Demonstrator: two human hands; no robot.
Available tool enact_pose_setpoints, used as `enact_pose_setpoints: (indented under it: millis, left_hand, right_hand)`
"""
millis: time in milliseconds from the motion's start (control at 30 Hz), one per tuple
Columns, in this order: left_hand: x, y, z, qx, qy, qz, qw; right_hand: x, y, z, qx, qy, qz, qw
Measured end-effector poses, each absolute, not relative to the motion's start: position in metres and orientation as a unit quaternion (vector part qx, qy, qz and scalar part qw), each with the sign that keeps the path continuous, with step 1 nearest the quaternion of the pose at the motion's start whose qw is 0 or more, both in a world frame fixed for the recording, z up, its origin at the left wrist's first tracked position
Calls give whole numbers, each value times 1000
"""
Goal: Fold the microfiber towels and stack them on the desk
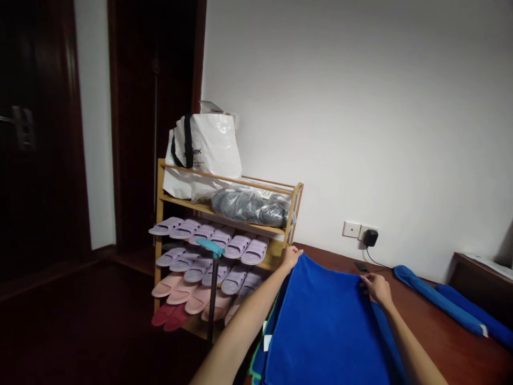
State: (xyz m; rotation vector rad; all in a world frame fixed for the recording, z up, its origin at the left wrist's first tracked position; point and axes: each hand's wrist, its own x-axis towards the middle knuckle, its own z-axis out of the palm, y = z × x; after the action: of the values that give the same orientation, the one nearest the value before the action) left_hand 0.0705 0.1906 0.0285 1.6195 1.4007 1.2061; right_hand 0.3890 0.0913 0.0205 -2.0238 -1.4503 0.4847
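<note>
A blue cloth (326,321), which looks like a towel, spreads over the near part of the reddish-brown table. My left hand (291,258) pinches its far left corner, and my right hand (377,289) pinches the far right corner. Between the two hands the far edge sags slightly. Under its left side more folded cloths (260,361) show, with green edging and white tags. The near end of the cloth runs out of the picture.
Left of the table stands a wooden shoe rack (294,214) with several slippers (236,246), a wrapped grey bundle (252,206) and a white bag (216,144). A teal-topped pole (212,299) stands before it. Rolled blue cloths (438,302) and a plugged-in charger (371,238) are at right.
</note>
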Motion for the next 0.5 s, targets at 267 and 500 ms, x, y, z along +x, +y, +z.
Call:
enact_pose_setpoints:
  millis: [267, 500]
  left_hand:
    - [65, 192, 18, 664, 566, 415, 256]
    - [92, 148, 16, 801, 477, 331, 144]
  right_hand:
    - [387, 86, 9, -767, -569, 143, 259]
    - [317, 75, 1, -711, -665, 5, 228]
